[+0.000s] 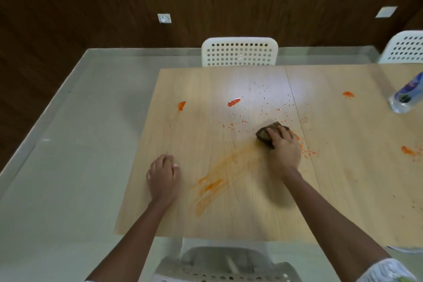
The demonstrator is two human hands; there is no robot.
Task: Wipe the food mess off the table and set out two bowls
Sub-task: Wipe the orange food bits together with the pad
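We look down at a pale wooden table (343, 190) spattered with orange-red food mess. Our right hand (285, 151) presses down on a dark brown sponge (266, 134), fingers curled over its top so that it sits flat against the wood; this grip looks chosen to push the sponge hard across the stains. Only the far left corner of the sponge shows beyond the fingertips.

Trailing from the sponge back toward us and to the left runs a long orange smear (219, 178), thinned and streaked, which suggests the sauce here is being spread and lifted rather than gone. Just past the fingertips and to the right of the hand lie scattered orange crumbs (281, 107). Farther beyond the hand sits a thick red dab (234, 102), and well to its left another orange blot (181, 105). Well to the right of the hand are two more blots (348, 94) (408, 150).

Our left hand (163, 173) rests on the table well to the left of the sponge, fingers loosely bent and holding nothing, likely bracing us as we lean in.

A clear plastic bottle (406, 95) stands far to the right, at the frame's edge. White perforated chairs (239, 51) stand on the far side. No bowls are visible, so we judge the wiping is only partly done and the bowls come later.
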